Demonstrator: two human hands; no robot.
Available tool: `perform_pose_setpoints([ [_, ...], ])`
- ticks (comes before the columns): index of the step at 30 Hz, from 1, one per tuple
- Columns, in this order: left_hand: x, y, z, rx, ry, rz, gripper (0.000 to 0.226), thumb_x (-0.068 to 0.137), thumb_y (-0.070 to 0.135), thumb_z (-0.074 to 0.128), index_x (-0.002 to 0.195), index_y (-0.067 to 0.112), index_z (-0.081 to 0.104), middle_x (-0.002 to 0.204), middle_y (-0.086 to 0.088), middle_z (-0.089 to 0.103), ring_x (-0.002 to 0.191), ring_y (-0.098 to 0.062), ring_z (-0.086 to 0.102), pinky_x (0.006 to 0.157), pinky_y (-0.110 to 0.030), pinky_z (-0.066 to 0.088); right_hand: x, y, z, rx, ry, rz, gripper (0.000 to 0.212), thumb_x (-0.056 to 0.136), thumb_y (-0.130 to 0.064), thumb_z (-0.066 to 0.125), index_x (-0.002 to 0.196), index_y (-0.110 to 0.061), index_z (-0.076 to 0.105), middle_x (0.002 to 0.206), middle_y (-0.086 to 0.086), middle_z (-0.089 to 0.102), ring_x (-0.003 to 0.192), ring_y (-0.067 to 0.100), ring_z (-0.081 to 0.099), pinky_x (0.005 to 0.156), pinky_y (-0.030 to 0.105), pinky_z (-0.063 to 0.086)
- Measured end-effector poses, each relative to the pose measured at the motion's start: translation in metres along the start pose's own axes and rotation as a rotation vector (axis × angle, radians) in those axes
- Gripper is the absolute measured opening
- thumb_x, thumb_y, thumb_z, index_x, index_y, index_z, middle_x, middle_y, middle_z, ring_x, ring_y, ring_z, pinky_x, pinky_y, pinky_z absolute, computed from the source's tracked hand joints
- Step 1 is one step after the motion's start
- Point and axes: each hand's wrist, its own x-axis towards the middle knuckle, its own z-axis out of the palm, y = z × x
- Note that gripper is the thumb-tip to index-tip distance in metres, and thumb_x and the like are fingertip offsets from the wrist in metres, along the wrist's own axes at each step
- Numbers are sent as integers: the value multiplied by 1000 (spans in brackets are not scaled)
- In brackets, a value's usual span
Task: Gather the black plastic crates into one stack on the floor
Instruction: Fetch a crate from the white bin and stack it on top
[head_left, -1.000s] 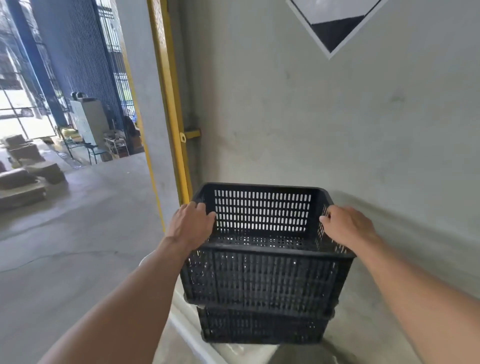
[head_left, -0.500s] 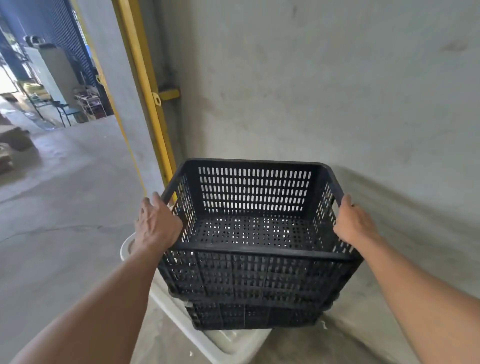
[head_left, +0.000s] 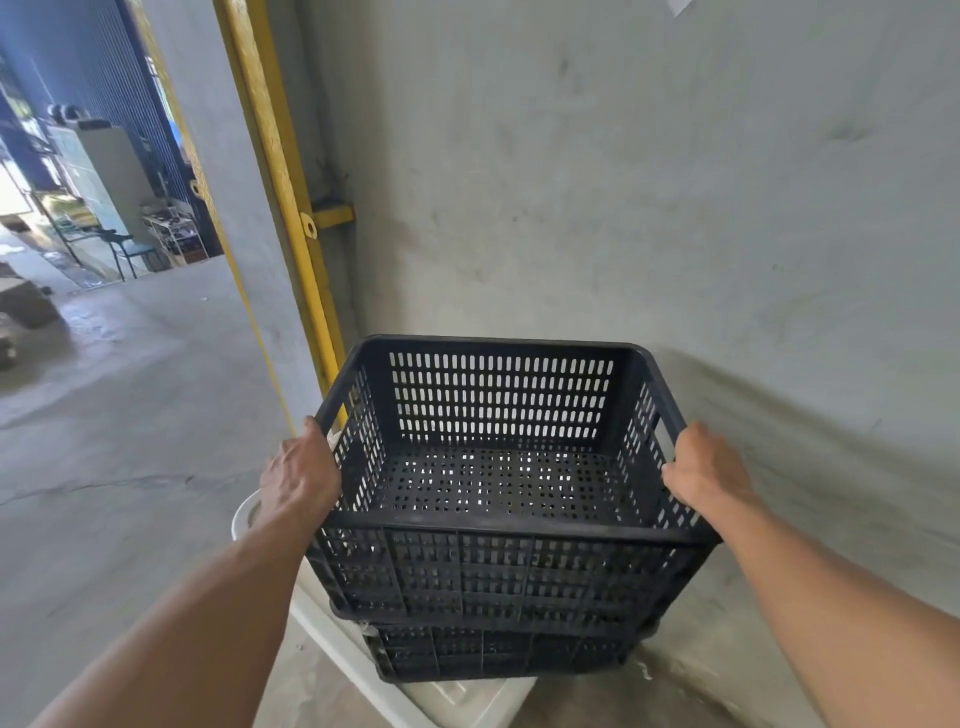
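An empty black slotted plastic crate sits nested on top of a second black crate, of which only the lower band shows. My left hand grips the top crate's left rim. My right hand grips its right rim. The pair stands against a grey concrete wall, with the lower crate resting on a white tray-like object.
A yellow steel post rises just behind the crates' left corner. The concrete floor spreads to the left toward a doorway with a cabinet, a chair and stone blocks far off.
Both hands have slid back along the top crate's side rims toward me. The view has dipped and shifted, so the crate's inside floor now shows more fully.
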Motion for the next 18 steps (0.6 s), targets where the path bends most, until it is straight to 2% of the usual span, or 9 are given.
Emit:
perform_pose_setpoints([
  [4, -25, 2, -11, -41, 35, 20, 40, 84, -8, 45, 120, 10, 43, 72, -11, 57, 65, -29, 59, 63, -48, 57, -14, 13, -15, 1, 42, -26, 27, 83, -15, 65, 91, -5, 41, 67, 7, 54, 55, 25, 58, 51, 36, 53],
  [8, -50, 10, -35, -57, 111, 54, 41, 83, -9, 46, 120, 8, 44, 69, -11, 55, 62, -30, 58, 60, -46, 56, -31, 27, -42, 17, 110, -17, 30, 84, -17, 66, 98, -3, 45, 73, 9, 55, 61, 29, 58, 50, 35, 47],
  [13, -87, 17, -63, -102, 216, 113, 46, 83, -9, 46, 124, 10, 42, 65, -8, 50, 53, -20, 46, 48, -37, 43, -70, 53, -68, 78, 210, 5, 34, 84, -17, 67, 102, -1, 43, 70, 8, 49, 58, 26, 52, 50, 35, 43],
  [18, -137, 10, -91, -139, 232, 167, 46, 81, -9, 46, 123, 9, 40, 69, -11, 50, 66, -33, 56, 57, -44, 51, -128, 81, -93, 106, 286, 29, 37, 83, -16, 70, 101, -1, 41, 59, 0, 38, 45, 17, 40, 43, 30, 35],
])
